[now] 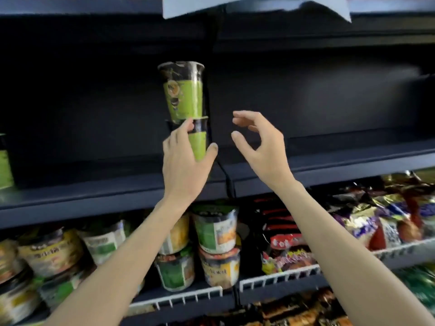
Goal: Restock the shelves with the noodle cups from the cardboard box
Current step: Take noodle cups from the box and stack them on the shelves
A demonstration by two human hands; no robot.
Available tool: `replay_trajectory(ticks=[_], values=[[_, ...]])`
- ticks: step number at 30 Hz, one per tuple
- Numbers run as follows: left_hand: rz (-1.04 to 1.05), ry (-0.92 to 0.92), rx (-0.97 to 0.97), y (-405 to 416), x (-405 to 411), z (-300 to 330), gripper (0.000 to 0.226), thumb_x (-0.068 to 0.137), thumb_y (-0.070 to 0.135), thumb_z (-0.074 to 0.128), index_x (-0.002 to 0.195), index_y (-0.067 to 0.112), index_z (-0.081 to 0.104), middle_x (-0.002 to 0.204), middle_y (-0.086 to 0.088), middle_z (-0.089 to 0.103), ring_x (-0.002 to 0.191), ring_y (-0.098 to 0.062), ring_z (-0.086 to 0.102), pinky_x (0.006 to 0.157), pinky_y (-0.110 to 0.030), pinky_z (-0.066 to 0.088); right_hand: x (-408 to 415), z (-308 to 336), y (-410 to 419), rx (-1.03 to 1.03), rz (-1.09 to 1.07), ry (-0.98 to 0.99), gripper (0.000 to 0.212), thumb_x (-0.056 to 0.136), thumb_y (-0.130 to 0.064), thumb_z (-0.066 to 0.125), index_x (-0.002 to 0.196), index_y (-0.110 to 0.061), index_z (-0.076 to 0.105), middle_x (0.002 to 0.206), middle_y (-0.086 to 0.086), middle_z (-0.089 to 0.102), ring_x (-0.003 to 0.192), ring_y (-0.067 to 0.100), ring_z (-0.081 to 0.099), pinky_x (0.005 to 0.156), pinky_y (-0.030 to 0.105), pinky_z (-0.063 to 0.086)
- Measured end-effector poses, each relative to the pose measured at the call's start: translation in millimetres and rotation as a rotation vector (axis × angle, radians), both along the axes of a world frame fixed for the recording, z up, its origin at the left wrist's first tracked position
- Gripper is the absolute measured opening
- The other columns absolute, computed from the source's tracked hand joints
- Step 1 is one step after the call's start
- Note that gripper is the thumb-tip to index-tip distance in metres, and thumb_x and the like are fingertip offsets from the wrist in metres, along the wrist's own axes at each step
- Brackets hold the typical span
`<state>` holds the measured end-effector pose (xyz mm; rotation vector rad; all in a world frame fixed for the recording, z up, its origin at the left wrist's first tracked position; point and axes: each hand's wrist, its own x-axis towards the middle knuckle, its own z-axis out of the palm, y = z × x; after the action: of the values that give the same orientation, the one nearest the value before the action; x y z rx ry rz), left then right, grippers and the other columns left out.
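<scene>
Two green-and-black noodle cups are stacked one on the other over the dark shelf (98, 196). The upper cup (184, 92) stands on the lower cup (199, 144). My left hand (186, 161) grips the lower cup, thumb on its right side and fingers round its left. My right hand (259, 144) hovers just right of the stack, fingers loosely spread, holding nothing. Another green cup (4, 161) shows at the far left edge of the same shelf. The cardboard box is out of view.
The shelf below holds several bowl-shaped noodle cups (214, 229), some stacked, behind a white wire rail (188, 297). To its right lie packets of noodles and snacks (376, 222). A dark divider post (211, 27) rises behind the stack. A pale paper tag (235, 5) hangs above.
</scene>
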<state>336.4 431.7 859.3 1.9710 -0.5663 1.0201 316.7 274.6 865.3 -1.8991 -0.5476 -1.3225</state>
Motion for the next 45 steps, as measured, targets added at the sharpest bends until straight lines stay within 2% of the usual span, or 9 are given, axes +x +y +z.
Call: replay_trajectory(ticks=[4, 8, 12, 18, 26, 33, 38, 43, 45], values=[[-0.173, -0.23, -0.058, -48.3, -62.2, -50.1, 0.027, 0.091, 0.024, 0.055, 0.117, 0.015, 0.057, 0.096, 0.011, 0.062, 0.093, -0.008, 0.058, 0.084, -0.02, 0.044, -55.4, -61.1, -52.6, -0.098, -0.188, -0.163, 0.02, 0.091, -0.013, 0.059, 0.109, -0.007, 0.065, 0.096, 0.0, 0.068, 0.091, 0.014, 0.064, 0.081, 0.032, 0.053], [-0.317, -0.253, -0.014, -103.7, -104.2, -133.6, 0.018, 0.093, 0.014, 0.05, 0.107, 0.007, 0.059, 0.082, 0.008, 0.057, 0.069, -0.005, 0.055, 0.068, -0.014, 0.045, -119.6, -147.1, -116.5, -0.209, -0.286, -0.144, 0.013, 0.09, -0.011, 0.061, 0.095, -0.002, 0.069, 0.089, 0.006, 0.071, 0.08, 0.021, 0.066, 0.07, 0.033, 0.054], [-0.391, 0.078, 0.172, -151.1, -140.5, -241.5, 0.019, 0.095, 0.024, 0.049, 0.106, 0.015, 0.061, 0.078, 0.012, 0.056, 0.063, -0.003, 0.052, 0.059, -0.019, 0.044, -189.3, -252.8, -177.7, -0.241, -0.304, 0.127, 0.014, 0.09, -0.014, 0.062, 0.092, -0.003, 0.07, 0.087, 0.006, 0.07, 0.08, 0.022, 0.065, 0.071, 0.029, 0.053], [-0.381, 0.781, 0.698, -214.8, -202.5, -399.1, 0.019, 0.088, 0.032, 0.058, 0.105, 0.026, 0.064, 0.082, 0.022, 0.061, 0.086, -0.006, 0.057, 0.067, -0.02, 0.041, -290.5, -441.1, -242.8, -0.069, -0.325, 0.917, 0.026, 0.088, -0.029, 0.056, 0.106, -0.012, 0.064, 0.099, 0.002, 0.063, 0.092, 0.022, 0.058, 0.071, 0.031, 0.051], [-0.487, 1.193, 1.019, -306.9, -226.0, -599.5, 0.023, 0.087, 0.028, 0.057, 0.109, 0.023, 0.061, 0.103, 0.006, 0.066, 0.099, -0.019, 0.06, 0.079, -0.033, 0.049, -363.8, -645.6, -299.7, 0.236, -0.462, 1.562, 0.037, 0.081, -0.01, 0.068, 0.117, -0.008, 0.061, 0.112, 0.013, 0.06, 0.103, 0.036, 0.055, 0.078, 0.045, 0.05], [-0.53, 1.072, 1.255, -351.7, -227.4, -784.2, 0.037, 0.084, 0.032, 0.059, 0.119, 0.02, 0.056, 0.116, -0.001, 0.058, 0.113, -0.023, 0.052, 0.093, -0.034, 0.04, -369.3, -816.6, -331.4, 0.226, -0.496, 1.699, 0.039, 0.078, -0.006, 0.068, 0.116, -0.002, 0.061, 0.105, 0.019, 0.059, 0.097, 0.039, 0.054, 0.078, 0.043, 0.047], [-0.546, 0.99, 1.39, -352.7, -227.5, -895.2, 0.074, 0.078, 0.052, 0.064, 0.139, 0.018, 0.039, 0.135, -0.003, 0.043, 0.125, -0.024, 0.039, 0.102, -0.034, 0.029, -354.7, -917.4, -335.3, 0.008, -0.457, 1.762, 0.059, 0.078, -0.011, 0.068, 0.133, -0.006, 0.049, 0.132, 0.017, 0.048, 0.118, 0.037, 0.045, 0.097, 0.043, 0.042], [-0.553, 0.931, 1.653, -361.0, -226.5, -974.0, 0.118, 0.066, 0.069, 0.066, 0.151, 0.018, 0.002, 0.156, -0.012, 0.012, 0.142, -0.029, 0.017, 0.116, -0.051, 0.005, -328.4, -993.8, -344.6, -0.092, -0.447, 1.822, 0.084, 0.083, -0.022, 0.069, 0.15, -0.02, 0.017, 0.155, 0.016, 0.014, 0.14, 0.035, 0.017, 0.111, 0.045, 0.03], [-0.55, 0.86, 1.76, -364.6, -228.1, -993.0, 0.126, 0.063, 0.071, 0.068, 0.15, 0.022, -0.008, 0.157, -0.014, 0.004, 0.143, -0.033, 0.013, 0.111, -0.062, 0.002, -316.1, -1013.4, -346.4, -0.141, -0.386, 1.878, 0.096, 0.082, -0.021, 0.068, 0.152, -0.023, 0.002, 0.157, 0.018, -0.008, 0.144, 0.039, -0.008, 0.117, 0.05, 0.009]])
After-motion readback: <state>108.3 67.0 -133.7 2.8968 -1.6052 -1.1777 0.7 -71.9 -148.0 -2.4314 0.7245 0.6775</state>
